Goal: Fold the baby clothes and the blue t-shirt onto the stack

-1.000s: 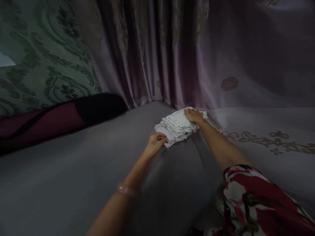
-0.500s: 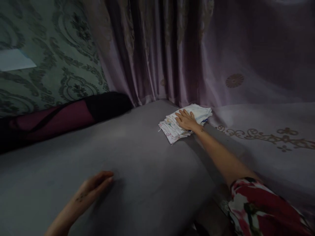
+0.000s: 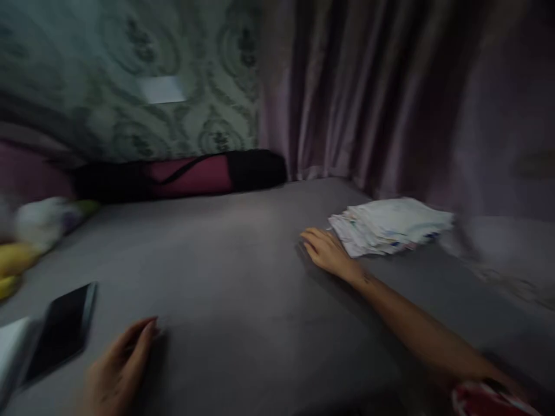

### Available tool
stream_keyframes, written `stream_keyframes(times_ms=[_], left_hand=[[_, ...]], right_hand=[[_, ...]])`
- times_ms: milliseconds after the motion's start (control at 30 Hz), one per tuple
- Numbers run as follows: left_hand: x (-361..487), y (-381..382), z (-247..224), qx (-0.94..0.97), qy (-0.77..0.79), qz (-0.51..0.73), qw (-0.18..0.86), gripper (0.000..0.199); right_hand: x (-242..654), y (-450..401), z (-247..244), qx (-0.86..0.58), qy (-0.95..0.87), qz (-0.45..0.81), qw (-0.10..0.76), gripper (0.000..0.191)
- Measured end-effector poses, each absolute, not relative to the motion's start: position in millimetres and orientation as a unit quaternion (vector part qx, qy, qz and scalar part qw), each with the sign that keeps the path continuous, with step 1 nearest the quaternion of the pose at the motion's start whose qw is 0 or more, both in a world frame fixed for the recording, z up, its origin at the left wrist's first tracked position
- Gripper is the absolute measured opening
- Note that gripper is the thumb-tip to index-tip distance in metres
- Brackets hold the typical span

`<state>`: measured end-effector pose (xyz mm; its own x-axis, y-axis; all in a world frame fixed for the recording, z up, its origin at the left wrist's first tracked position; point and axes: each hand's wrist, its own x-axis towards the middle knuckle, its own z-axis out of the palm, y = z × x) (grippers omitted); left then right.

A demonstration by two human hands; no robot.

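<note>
A stack of folded white cloths (image 3: 390, 222) with small coloured prints lies on the grey bed-like surface (image 3: 225, 277), towards its right far corner. Just left of the stack is my right hand (image 3: 327, 252), holding nothing, its fingers stretched out low over the surface. Nearer to me on the left, my left hand (image 3: 124, 361) is curled, with thumb and forefinger tips together. A faint pale smear shows at those tips; whether it is something held I cannot make out. To the left of this hand lies a dark-screened phone (image 3: 60, 329).
A black and magenta long bag (image 3: 186, 176) lies along the patterned wall. Purple curtains (image 3: 338, 104) hang behind the cloths. At the left edge are a white plush-like thing (image 3: 43, 222), a yellow one (image 3: 15, 260) and a pale flat object (image 3: 13, 346).
My right hand has come off the cloth stack and moved left of it. The view has turned left, bringing the phone and plush-like things into sight. My left hand stays curled.
</note>
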<state>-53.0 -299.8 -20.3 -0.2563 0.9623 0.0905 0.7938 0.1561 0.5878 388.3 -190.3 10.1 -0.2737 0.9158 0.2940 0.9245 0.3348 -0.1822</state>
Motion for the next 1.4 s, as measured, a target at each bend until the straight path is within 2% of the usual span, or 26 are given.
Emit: stream_keyframes(times_ms=[167,333,433,600,833,1033,1133,1200,1300,1400], left_hand=[[-49.8,-316.7,-14.9,0.547,0.759,0.341,0.094,0.031],[-88.0,-323.7,-28.4,0.447,0.836,0.31,-0.065,0.03],[-104.3,-325.5,-30.9,0.366,0.879,0.27,-0.141,0.04],[-114.3,-311.6,-29.0,0.369,0.903,0.171,-0.138,0.057],[-120.1,-285.1,-22.1,0.355,0.92,0.094,-0.141,0.054],[-109.3,-283.7,-14.3,0.351,0.923,0.099,-0.12,0.056],[-81.7,-292.2,-7.4,0.389,0.912,0.119,-0.05,0.059],[-57.2,-298.6,-3.3,0.42,0.896,0.142,0.02,0.061],[-18.2,-307.0,0.7,0.469,0.852,0.197,0.123,0.065],[19.3,-313.8,-0.2,0.527,0.789,0.241,0.206,0.067]], right_hand=[[327.2,-172.8,-20.2,-0.484,-0.842,0.078,0.226,0.041],[294.5,-139.9,-58.3,-0.438,-0.854,0.096,0.265,0.047],[288.4,-135.3,-72.4,-0.45,-0.839,0.09,0.291,0.046],[288.3,-137.7,-72.7,-0.449,-0.84,0.085,0.293,0.043],[294.1,-135.9,-80.6,-0.429,-0.857,0.053,0.281,0.041],[290.9,-136.2,-73.3,-0.425,-0.853,0.058,0.297,0.043],[273.8,-152.5,-58.2,-0.435,-0.825,0.166,0.321,0.034],[254.9,-174.0,-44.2,-0.449,-0.776,0.313,0.314,0.027],[222.3,-211.8,-22.2,-0.45,-0.612,0.585,0.284,0.028],[199.9,-238.3,-6.6,-0.425,-0.415,0.751,0.288,0.036]])
